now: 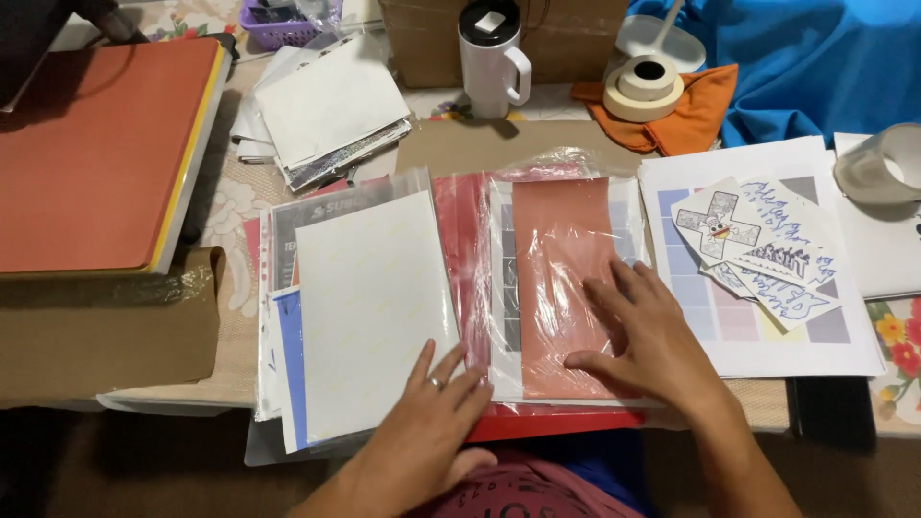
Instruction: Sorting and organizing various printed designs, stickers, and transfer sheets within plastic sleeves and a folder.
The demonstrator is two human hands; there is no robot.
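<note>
A white mug and tape rolls block the far edge.

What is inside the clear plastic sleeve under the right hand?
Inside the clear plastic sleeve lies a salmon-pink sheet over a white sheet with grey squares. The right hand covers its lower right; anything underneath is hidden.

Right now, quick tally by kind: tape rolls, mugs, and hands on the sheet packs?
Tape rolls: 3, two stacked on the orange cloth and a grey one at the right edge
Mugs: 1, white with black lid
Hands: 2, left hand on the white sheet pack, right hand on the salmon sheet pack
Total: 6
</note>
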